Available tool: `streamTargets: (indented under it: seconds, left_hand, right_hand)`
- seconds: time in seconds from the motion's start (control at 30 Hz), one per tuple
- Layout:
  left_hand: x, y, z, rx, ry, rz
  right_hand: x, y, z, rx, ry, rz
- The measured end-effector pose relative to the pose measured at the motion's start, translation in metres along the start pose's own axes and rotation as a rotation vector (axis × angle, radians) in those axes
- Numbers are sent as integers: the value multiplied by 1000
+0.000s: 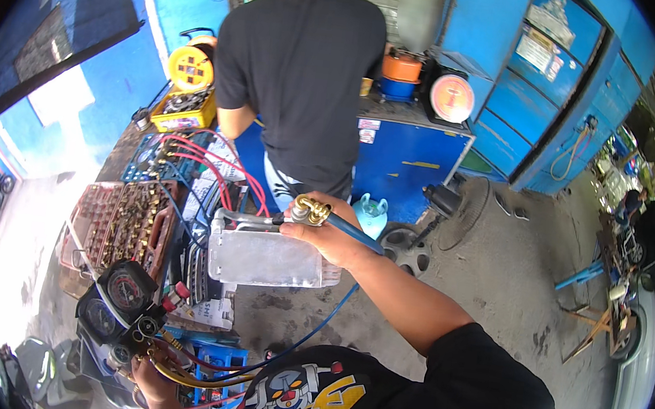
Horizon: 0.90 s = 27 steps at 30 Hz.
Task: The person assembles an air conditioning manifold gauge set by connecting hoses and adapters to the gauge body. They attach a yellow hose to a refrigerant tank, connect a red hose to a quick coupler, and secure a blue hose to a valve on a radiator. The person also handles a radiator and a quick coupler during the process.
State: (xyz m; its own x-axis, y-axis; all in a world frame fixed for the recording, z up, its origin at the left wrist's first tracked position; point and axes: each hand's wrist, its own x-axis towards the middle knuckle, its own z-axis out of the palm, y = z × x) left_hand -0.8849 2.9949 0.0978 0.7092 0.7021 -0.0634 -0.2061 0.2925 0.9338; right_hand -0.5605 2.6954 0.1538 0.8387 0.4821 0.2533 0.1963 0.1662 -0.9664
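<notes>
At frame centre, the aluminium heat-exchanger core (pixel 267 260) lies long axis left to right; the nearer right hand (pixel 332 235), at its upper-right edge, grips a brass coupler (pixel 311 211). Lower left, the left hand (pixel 151 382) clasps the manifold gauge set (pixel 118 309).

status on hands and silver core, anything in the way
Left hand at gauge manifold. Right hand gripping brass coupler by silver core. Blue hose looping nearby.
</notes>
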Motion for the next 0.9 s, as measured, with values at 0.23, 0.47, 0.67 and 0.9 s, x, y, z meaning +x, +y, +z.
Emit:
streamTargets:
  seconds: [0.23,0.47,0.67,0.9]
  left_hand:
    - [-33,-26,73,66,-88,-27]
    - [-40,-46,107,188,-382,-89]
    - [-20,-48,126,224,-473,-219]
    - [7,-65,97,304,-679,-244]
  right_hand:
    - [-95,-24,-105,-160,131,-57]
    - [-208,-8,-186,-477,403,116]
    - [-294,-14,-186,-510,770,343]
    - [-349,-26,-129,-515,982,365]
